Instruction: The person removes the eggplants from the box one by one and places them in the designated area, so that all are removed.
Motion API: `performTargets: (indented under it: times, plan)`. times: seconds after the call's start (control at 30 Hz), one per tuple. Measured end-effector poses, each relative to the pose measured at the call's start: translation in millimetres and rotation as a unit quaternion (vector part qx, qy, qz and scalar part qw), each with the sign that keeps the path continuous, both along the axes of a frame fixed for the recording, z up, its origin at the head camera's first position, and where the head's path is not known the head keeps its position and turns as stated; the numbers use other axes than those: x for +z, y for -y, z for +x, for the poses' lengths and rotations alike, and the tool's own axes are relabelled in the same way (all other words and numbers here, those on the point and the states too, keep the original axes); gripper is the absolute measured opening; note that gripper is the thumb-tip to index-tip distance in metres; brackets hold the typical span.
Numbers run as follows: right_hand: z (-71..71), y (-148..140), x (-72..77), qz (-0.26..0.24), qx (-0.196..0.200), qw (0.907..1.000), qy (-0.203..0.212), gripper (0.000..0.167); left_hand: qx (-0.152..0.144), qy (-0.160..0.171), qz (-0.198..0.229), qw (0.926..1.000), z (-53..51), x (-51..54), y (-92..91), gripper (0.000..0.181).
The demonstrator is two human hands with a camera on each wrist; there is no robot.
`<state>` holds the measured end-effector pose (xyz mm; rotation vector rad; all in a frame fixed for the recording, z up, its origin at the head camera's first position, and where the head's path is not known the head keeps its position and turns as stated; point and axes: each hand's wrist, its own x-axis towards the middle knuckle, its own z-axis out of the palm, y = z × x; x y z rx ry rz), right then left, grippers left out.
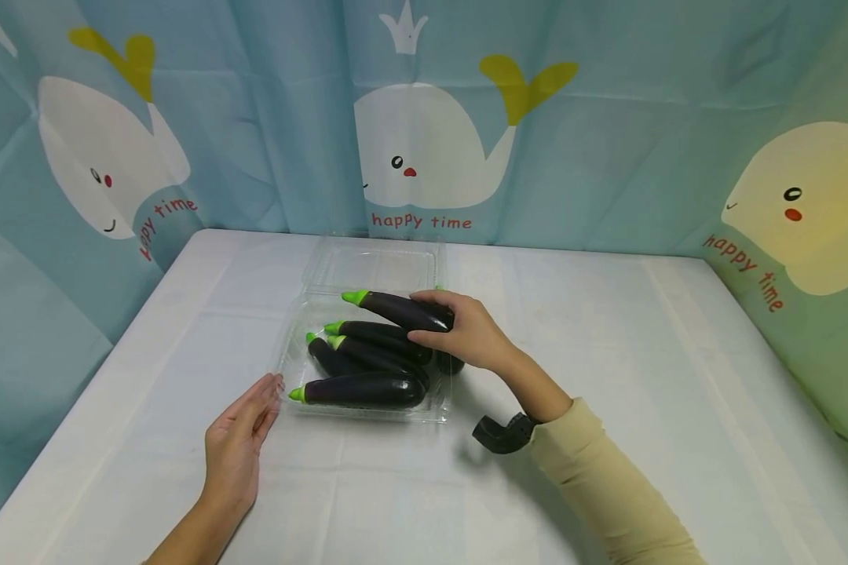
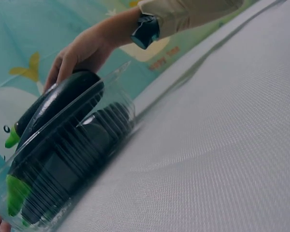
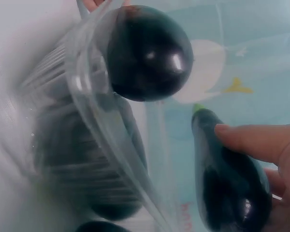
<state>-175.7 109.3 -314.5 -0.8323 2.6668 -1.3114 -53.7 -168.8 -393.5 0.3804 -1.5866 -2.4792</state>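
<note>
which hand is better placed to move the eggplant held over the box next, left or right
Probably the right: the right hand grips that eggplant, while the left hand is at the left side of the clear box, with no eggplant in its fingers.

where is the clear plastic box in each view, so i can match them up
Head: box just left of centre, its lid open.
Left wrist: box at lower left, tilted in the picture.
Right wrist: box fills much of the left half, partly blurred.
Shared landmark: the right hand, gripping an eggplant.
</note>
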Motion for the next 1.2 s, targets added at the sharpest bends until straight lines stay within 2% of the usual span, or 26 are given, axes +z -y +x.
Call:
performTargets:
  times: [0.33, 0.77, 1.2]
  plan:
    - [3.6, -9, 3.4, -0.014, -0.051, 0.9986, 0.012, 0.049, 0.0, -0.008, -0.003, 1.0, 0.2, 0.6, -0.5, 0.045]
    - [4.9, -25, 5.7, -0.031, -0.075, 0.9966, 0.016, 0.05, -0.001, -0.015, -0.004, 0.9999, 0.4, -0.4, -1.0, 0.045]
    - [11.2, -39, 4.6, -0.046, -0.112, 0.9913, 0.053, 0.051, -0.002, -0.015, -0.001, 0.9999, 0.6, -0.5, -0.7, 0.043]
